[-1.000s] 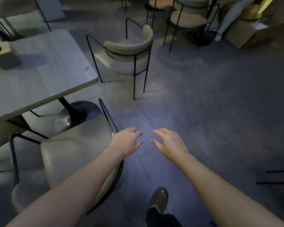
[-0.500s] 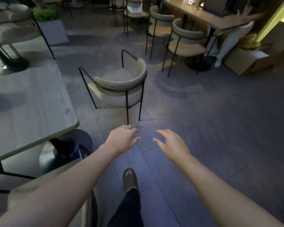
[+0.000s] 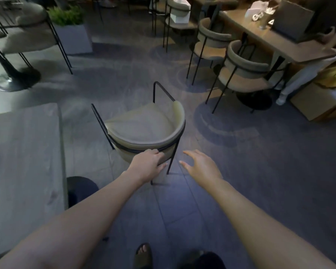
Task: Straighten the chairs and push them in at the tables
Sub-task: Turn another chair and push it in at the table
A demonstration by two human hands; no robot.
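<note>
A cream upholstered chair [image 3: 144,131] with a thin black metal frame stands out in the aisle, its curved back toward me, apart from the grey table [image 3: 23,162] at the left. My left hand [image 3: 147,165] rests on the lower rim of the chair's back, fingers curled over the black frame. My right hand [image 3: 200,166] hovers open just right of the chair's rear leg, touching nothing.
The table's dark round base [image 3: 80,189] sits by my left arm. Two beige chairs [image 3: 244,74] are tucked at a brown table [image 3: 275,37] at the upper right, with a person's white-trousered leg [image 3: 297,84] and a cardboard box [image 3: 318,101] beside it. A planter [image 3: 72,33] stands far left.
I have walked forward, leaving the near chair by the table behind. The cream chair has come up close, and my left hand has landed on its back. My right hand stayed open.
</note>
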